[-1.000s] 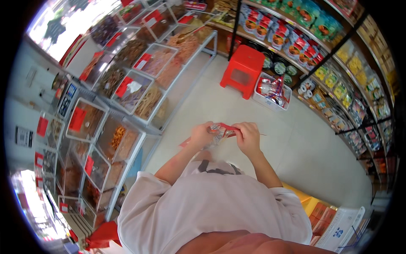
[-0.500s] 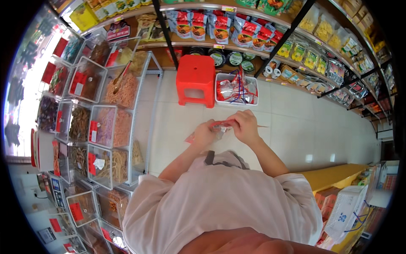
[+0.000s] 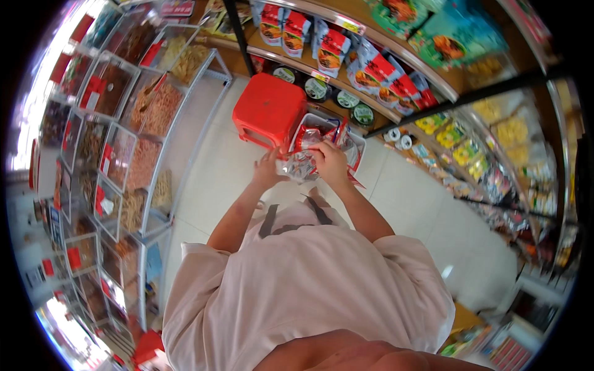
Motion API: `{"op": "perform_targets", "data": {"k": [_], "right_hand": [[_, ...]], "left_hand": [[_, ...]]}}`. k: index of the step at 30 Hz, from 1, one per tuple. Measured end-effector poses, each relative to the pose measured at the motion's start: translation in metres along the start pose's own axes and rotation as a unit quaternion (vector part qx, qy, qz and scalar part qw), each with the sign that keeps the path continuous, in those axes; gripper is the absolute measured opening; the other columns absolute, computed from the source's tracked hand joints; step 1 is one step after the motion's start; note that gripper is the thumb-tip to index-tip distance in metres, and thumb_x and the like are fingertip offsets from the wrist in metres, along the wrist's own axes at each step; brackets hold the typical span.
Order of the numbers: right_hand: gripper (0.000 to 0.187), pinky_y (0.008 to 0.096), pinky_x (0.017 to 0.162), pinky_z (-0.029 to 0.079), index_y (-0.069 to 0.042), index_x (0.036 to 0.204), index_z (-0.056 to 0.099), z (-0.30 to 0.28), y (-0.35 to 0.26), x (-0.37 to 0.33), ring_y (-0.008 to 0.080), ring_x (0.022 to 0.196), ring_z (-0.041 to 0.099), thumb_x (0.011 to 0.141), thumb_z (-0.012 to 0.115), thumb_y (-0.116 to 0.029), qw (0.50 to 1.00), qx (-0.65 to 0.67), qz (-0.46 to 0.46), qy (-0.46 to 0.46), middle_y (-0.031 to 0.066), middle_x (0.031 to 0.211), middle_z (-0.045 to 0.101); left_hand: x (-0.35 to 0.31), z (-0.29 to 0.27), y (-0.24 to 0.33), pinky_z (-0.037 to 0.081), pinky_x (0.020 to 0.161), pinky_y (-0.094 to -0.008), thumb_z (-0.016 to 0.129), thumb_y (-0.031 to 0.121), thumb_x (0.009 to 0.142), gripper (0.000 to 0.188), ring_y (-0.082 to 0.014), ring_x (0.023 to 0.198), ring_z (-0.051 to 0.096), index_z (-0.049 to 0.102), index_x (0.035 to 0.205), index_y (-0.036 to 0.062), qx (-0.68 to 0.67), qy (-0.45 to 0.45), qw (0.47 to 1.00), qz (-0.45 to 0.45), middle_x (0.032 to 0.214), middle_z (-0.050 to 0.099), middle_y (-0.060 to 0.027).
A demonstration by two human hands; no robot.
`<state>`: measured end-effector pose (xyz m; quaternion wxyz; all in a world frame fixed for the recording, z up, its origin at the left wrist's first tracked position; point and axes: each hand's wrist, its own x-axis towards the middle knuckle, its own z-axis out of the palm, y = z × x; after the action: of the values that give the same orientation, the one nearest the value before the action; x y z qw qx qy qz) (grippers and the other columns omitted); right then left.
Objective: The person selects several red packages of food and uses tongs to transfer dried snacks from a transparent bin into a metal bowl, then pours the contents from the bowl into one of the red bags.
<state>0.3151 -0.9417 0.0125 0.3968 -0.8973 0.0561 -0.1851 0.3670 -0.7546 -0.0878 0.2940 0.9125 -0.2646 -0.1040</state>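
Observation:
My left hand [image 3: 267, 168] and my right hand [image 3: 330, 163] are raised in front of my chest, both gripping a small clear snack packet with red print [image 3: 301, 166] between them. The packet is held above a clear plastic bin [image 3: 356, 143] filled with more red packets on the floor. A red plastic stool [image 3: 268, 109] stands just left of that bin. My light shirt fills the lower part of the view.
A rack of clear bins with dried goods [image 3: 133, 130] runs along the left. Shelves with red and white snack bags [image 3: 334, 46] and dark jars [image 3: 318, 89] line the back. More packaged goods [image 3: 495, 161] fill shelves at right. Pale tiled floor [image 3: 408, 210] lies between.
My view has turned, so the stool and the bin now lie straight ahead and closer. Both hands stayed together on the packet throughout.

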Motion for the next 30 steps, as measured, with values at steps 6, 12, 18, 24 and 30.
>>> {"op": "perform_targets", "data": {"k": [6,12,18,24,30], "right_hand": [[0.016,0.0393,0.062,0.045,-0.010,0.083,0.060,0.046,0.139,0.037,0.0290,0.073,0.055,0.069,0.055,-0.005,0.992,-0.088,-0.063,-0.071,0.0090,0.079,0.057],[0.048,0.0391,0.078,0.043,-0.007,0.112,0.045,0.119,0.291,-0.082,0.0309,0.096,0.052,0.068,0.061,-0.015,0.875,-0.186,-0.105,-0.434,0.0159,0.103,0.054],[0.031,0.0355,0.066,0.045,0.000,0.079,0.060,0.115,0.265,-0.085,0.0274,0.074,0.059,0.067,0.063,-0.028,0.847,-0.044,0.121,-0.516,0.0170,0.078,0.061],[0.044,0.0313,0.053,0.040,-0.002,0.070,0.058,0.196,0.235,-0.066,0.0165,0.058,0.055,0.083,0.042,-0.041,0.895,-0.057,0.053,-0.439,0.0097,0.061,0.056],[0.016,0.0272,0.054,0.042,-0.002,0.072,0.056,0.301,0.065,-0.081,0.0138,0.062,0.054,0.080,0.044,-0.009,0.820,0.178,0.078,-0.539,0.0073,0.064,0.056]], "left_hand": [[-0.064,0.024,-0.057,0.043,0.081,-0.0345,0.064,0.032,0.069,0.059,-0.0289,0.096,0.054,0.042,0.117,0.0060,-0.158,-0.040,0.914,-0.372,0.108,0.053,-0.0179],[-0.229,0.041,-0.065,0.045,0.078,-0.0324,0.064,0.027,0.069,0.054,-0.0263,0.092,0.056,0.046,0.112,0.0000,-0.095,-0.033,0.819,-0.564,0.100,0.058,-0.0164],[-0.371,0.100,0.009,0.045,0.059,-0.0291,0.060,0.023,0.072,0.048,-0.0161,0.075,0.057,0.047,0.114,0.0025,-0.319,0.196,0.564,-0.736,0.091,0.059,-0.0091],[-0.459,0.179,0.094,0.043,0.048,-0.0287,0.059,0.022,0.072,0.044,-0.0159,0.066,0.058,0.049,0.111,0.0038,-0.389,0.269,0.387,-0.791,0.083,0.060,-0.0081],[-0.536,0.300,0.131,0.043,0.051,-0.0306,0.055,0.022,0.075,0.031,-0.0161,0.069,0.058,0.053,0.102,0.0070,-0.419,0.143,0.506,-0.740,0.083,0.059,-0.0047]]}}
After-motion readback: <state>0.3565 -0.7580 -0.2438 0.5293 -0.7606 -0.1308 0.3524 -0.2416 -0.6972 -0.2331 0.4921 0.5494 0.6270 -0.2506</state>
